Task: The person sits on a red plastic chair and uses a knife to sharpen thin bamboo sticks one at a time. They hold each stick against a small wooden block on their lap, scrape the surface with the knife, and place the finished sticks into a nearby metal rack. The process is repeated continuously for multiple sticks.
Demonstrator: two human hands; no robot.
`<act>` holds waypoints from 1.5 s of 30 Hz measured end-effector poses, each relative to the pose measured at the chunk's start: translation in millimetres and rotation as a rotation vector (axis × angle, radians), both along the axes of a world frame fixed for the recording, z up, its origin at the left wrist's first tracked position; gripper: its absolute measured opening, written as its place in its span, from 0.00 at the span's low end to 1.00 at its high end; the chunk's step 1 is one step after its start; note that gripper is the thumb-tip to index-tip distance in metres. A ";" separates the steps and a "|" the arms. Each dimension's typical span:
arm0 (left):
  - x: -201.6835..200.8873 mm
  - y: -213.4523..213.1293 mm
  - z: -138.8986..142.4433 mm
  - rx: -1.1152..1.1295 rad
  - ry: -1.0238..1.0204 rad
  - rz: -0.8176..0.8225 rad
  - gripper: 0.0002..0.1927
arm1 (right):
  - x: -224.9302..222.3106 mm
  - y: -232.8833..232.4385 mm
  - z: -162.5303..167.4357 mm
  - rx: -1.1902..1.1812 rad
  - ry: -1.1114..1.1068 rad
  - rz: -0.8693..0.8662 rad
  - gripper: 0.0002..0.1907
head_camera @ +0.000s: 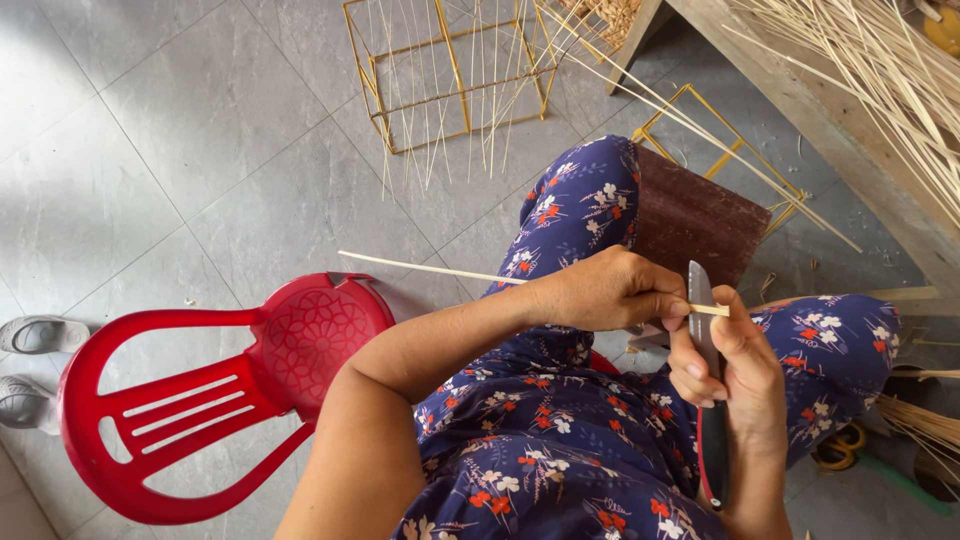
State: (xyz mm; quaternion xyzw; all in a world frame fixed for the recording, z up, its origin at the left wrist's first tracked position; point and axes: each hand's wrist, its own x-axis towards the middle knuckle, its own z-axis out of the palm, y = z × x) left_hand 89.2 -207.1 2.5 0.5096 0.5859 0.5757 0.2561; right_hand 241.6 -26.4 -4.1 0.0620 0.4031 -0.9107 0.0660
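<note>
Left hand [610, 290] pinching bamboo strip [430, 268] mid-frame, right hand [735, 365] gripping knife [708, 380], blade against strip; wire frame [450, 70] top centre holding thin sticks.

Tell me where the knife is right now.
In the head view the knife sits lower right, upright in the right hand, its blade against the thin bamboo strip that the left hand pinches above the lap.

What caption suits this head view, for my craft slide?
Left hand holds a thin bamboo strip against a knife gripped in the right hand.
</note>
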 end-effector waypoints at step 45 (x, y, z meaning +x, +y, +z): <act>-4.2 -8.8 -5.2 -0.290 -0.225 -0.022 0.14 | -1.3 26.8 13.6 -0.067 0.068 -0.042 0.11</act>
